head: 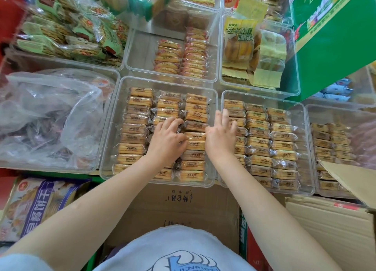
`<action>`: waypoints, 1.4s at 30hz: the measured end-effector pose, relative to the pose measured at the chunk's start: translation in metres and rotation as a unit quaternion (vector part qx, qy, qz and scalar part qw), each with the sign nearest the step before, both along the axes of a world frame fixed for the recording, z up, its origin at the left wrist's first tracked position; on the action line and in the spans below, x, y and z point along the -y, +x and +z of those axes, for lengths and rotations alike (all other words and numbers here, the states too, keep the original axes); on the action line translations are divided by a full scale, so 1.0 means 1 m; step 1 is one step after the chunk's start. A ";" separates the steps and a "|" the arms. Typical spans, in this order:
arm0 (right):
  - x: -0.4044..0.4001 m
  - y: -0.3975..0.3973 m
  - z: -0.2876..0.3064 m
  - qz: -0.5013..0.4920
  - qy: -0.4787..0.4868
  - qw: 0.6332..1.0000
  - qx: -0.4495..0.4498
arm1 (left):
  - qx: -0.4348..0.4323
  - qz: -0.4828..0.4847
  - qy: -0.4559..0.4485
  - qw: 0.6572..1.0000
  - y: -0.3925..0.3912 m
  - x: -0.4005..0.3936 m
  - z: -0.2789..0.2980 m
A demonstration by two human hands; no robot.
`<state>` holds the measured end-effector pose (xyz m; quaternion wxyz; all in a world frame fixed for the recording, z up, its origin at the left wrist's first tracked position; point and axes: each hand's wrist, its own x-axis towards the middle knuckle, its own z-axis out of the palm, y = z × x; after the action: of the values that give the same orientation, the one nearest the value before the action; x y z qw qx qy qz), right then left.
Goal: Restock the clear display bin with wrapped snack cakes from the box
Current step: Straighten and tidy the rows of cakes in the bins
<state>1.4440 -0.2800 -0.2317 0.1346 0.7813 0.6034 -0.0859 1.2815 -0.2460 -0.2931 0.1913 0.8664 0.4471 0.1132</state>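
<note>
- Head view: the snack cakes point(134, 128) are small golden-brown bars, each in a clear wrapper with dark print on top, packed edge to edge in three columns inside the clear bin point(110, 128) straight ahead.
- The left hand point(167, 141) lies palm down on the middle column, fingers bent and their tips pressing among the wrappers; I cannot tell whether it pinches one cake.
- The right hand point(220, 134) rests at the bin's right edge with fingers straight and slightly spread, its thumb against the right-hand column of cakes.
- The neighbouring bin point(305, 148) on the right holds the same kind of cakes, also in three columns.
- The bin behind point(134, 52) holds two short columns of red-printed wrapped biscuits.
- A bin at back right point(296, 71) holds yellow packets.
- At left, a crumpled clear plastic bag point(48, 112) fills another bin.
- A brown cardboard box point(173, 209) sits just below the front bin, by the person's body.
</note>
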 end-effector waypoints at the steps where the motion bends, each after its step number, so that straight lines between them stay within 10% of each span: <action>1: 0.000 0.001 0.001 -0.002 0.005 1.000 -0.005 | 0.004 -0.001 -0.004 1.000 -0.001 -0.001 -0.001; 15: -0.018 0.009 -0.010 -0.073 0.027 0.997 -0.021 | -0.059 0.130 -0.080 0.987 0.030 -0.036 0.012; 37: -0.025 0.029 -0.031 -0.123 0.171 0.964 -0.161 | 0.011 0.081 -0.021 0.996 0.019 -0.037 0.006; 42: -0.042 0.027 -0.036 -0.137 0.088 0.976 -0.145 | -0.128 -0.035 -0.046 0.990 0.021 -0.033 0.005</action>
<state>1.4713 -0.2379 -0.2674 -0.0363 0.8446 0.5089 -0.1622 1.3023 -0.2130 -0.2877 0.1761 0.8793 0.4417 -0.0266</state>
